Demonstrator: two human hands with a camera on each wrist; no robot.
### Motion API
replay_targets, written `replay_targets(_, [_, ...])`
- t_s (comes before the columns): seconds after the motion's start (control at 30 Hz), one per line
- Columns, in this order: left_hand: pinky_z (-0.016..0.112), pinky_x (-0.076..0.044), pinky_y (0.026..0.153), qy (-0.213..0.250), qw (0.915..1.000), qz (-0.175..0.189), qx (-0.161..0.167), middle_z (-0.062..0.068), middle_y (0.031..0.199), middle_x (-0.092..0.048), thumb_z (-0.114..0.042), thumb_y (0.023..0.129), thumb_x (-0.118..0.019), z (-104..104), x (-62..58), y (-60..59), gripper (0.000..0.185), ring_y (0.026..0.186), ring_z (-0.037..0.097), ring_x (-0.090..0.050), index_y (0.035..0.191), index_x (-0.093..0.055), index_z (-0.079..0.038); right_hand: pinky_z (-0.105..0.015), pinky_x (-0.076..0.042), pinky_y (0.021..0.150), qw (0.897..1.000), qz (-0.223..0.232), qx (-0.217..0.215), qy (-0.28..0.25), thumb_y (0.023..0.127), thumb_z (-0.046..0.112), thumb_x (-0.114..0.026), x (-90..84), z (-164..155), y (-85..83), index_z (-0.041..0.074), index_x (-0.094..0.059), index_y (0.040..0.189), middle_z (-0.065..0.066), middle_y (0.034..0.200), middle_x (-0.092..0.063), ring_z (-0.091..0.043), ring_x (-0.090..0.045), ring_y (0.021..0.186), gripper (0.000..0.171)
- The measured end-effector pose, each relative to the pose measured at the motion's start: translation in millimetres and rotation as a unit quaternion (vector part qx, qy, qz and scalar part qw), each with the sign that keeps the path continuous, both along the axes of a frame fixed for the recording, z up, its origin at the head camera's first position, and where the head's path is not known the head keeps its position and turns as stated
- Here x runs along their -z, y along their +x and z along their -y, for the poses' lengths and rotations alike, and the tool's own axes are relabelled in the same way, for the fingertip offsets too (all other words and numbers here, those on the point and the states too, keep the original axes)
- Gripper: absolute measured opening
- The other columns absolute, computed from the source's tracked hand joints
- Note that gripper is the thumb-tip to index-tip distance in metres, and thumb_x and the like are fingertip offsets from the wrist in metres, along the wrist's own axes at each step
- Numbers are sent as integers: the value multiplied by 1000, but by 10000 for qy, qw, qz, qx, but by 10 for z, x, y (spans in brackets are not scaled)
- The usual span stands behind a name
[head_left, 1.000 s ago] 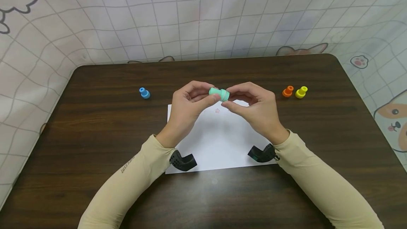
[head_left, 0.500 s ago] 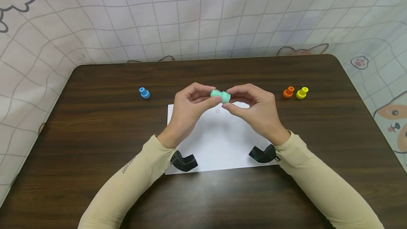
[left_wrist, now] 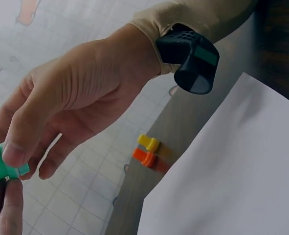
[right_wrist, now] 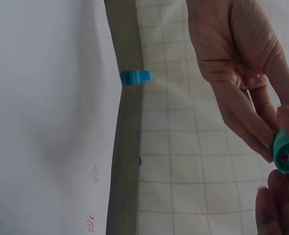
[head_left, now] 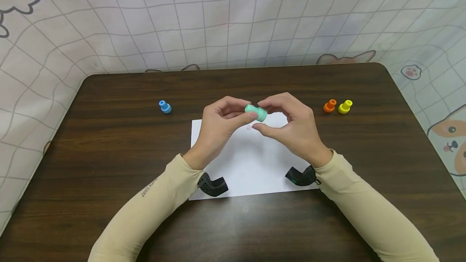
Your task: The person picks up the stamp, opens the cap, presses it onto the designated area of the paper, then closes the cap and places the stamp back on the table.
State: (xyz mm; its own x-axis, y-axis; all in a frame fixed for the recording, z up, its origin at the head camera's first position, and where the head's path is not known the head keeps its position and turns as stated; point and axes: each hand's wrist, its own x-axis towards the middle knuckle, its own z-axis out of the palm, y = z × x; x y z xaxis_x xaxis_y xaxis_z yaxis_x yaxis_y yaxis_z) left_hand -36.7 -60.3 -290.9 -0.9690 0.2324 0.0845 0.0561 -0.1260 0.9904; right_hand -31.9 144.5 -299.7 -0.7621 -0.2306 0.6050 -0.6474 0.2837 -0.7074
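L fingers (head_left: 241, 119) pinched on grn stamp (head_left: 260, 112) — R fingers (head_left: 279, 99) apart, nearby

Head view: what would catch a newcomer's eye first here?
The mint-green stamp, pinched in the left hand near the middle of the view, would likely draw the eye first. Next come the orange stamp and yellow stamp, side by side on the dark table to the right, then the blue stamp alone on the left.
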Motion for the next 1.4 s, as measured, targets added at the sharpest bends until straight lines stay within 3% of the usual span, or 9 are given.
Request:
replay_targets(0.27, [33,-64,86,-103,9999,-85,91,3,107,-78,-12,87,-82,-12,12,7,31,94,14,-77,116,-75,-5,-13,-57,90,9982,-306,374,343,75,-4,-87,-28,-23,8,4,-75,103,-8,101,-73,-5,-65,96,31])
replay_targets(0.43, [30,-63,94,-479,9982,-351,-97,2,109,-78,-22,90,-82,63,2,-39,28,102,16,-77,114,-76,-9,-13,-58,92,9995,-112,290,-13,75,-14,-81,-59,-171,-8,-3,-70,107,-13,105,-71,-1,-66,95,36])
replay_targets(0.57, [32,-63,98,-650,9956,-586,-343,3,106,-78,-25,93,-79,201,2,-128,23,101,20,-77,111,-75,-10,-13,-59,91,9982,122,403,-419,78,-16,-76,-96,-347,-56,-8,-66,109,-2,106,-71,-1,-68,92,34])
replay_targets(0.67, [30,-62,98,-793,9923,-747,-589,1,105,-78,-26,94,-78,360,1,-205,25,102,22,-77,112,-74,-9,-13,-59,92,9953,263,474,-799,80,-16,-73,-111,-502,-92,-11,-63,113,6,108,-69,-4,-69,93,35])
replay_targets(0.87, [21,-62,93,-902,9837,-898,-1273,-2,103,-78,-26,93,-79,831,25,-371,31,99,21,-76,115,-73,-5,-12,-60,83,9894,273,694,-1246,84,-15,-70,-69,-876,-160,-13,-63,118,5,106,-71,-6,-69,89,35])
replay_targets(1.03, [16,-59,84,-912,9741,-902,-1860,-6,100,-76,-23,92,-79,1258,50,-481,27,94,12,-75,113,-74,-6,-10,-59,85,9826,379,1424,-1127,85,-13,-71,-36,-1186,-176,-7,-66,115,6,105,-71,-5,-71,92,31])
replay_targets(1.2, [14,-56,83,-1473,9588,-848,-2276,-12,104,-75,-21,92,-79,1568,118,-540,26,99,5,-70,116,-75,-12,-10,-59,86,9729,576,1879,-1219,86,-11,-73,2,-1505,-167,-2,-65,115,4,106,-72,-7,-73,97,32])
replay_targets(1.4, [9,-53,91,-2290,9428,-619,-2342,-11,114,-73,-25,93,-79,1780,255,-575,35,107,0,-67,124,-70,-14,-7,-56,86,9519,959,2731,-1005,86,-2,-78,79,-1847,-184,7,-68,115,9,104,-70,-3,-69,97,32])
